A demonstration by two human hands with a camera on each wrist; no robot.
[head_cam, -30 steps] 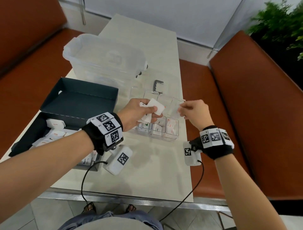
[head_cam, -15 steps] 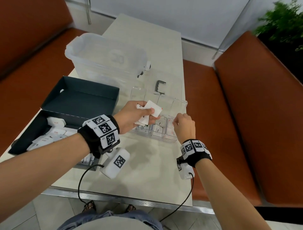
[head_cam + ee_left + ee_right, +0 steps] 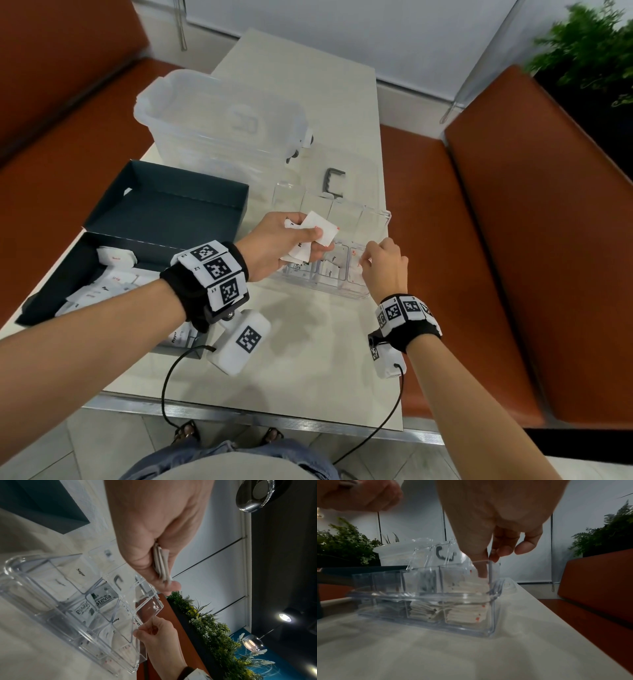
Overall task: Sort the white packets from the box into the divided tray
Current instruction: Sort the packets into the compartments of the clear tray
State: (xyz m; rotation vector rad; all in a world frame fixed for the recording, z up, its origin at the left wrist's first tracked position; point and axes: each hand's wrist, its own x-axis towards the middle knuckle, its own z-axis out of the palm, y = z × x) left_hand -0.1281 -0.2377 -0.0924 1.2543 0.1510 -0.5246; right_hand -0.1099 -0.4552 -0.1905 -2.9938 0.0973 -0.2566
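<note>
My left hand (image 3: 291, 240) hovers over the left part of the clear divided tray (image 3: 342, 294) and grips several white packets (image 3: 317, 229), seen edge-on in the left wrist view (image 3: 161, 566). The tray's compartments hold stacked packets, some marked Stevia (image 3: 104, 599), some Sugar. My right hand (image 3: 383, 263) is at the tray's right end. One of its fingers (image 3: 482, 566) reaches down into the rightmost compartment onto the red-marked packets (image 3: 467, 614), and the others curl outside the wall. A dark box (image 3: 51, 291) at the left holds more packets (image 3: 102, 287).
The box's dark lid (image 3: 171, 205) lies behind it. A large clear tub (image 3: 219, 126) stands at the back, with a clear lid and its grey handle (image 3: 334, 183) beside it. The table's right edge (image 3: 390, 308) runs close to the tray, with an orange bench beyond.
My right hand carried a packet from above the tray's right end down into the rightmost compartment. The left hand stayed over the tray with its packets.
</note>
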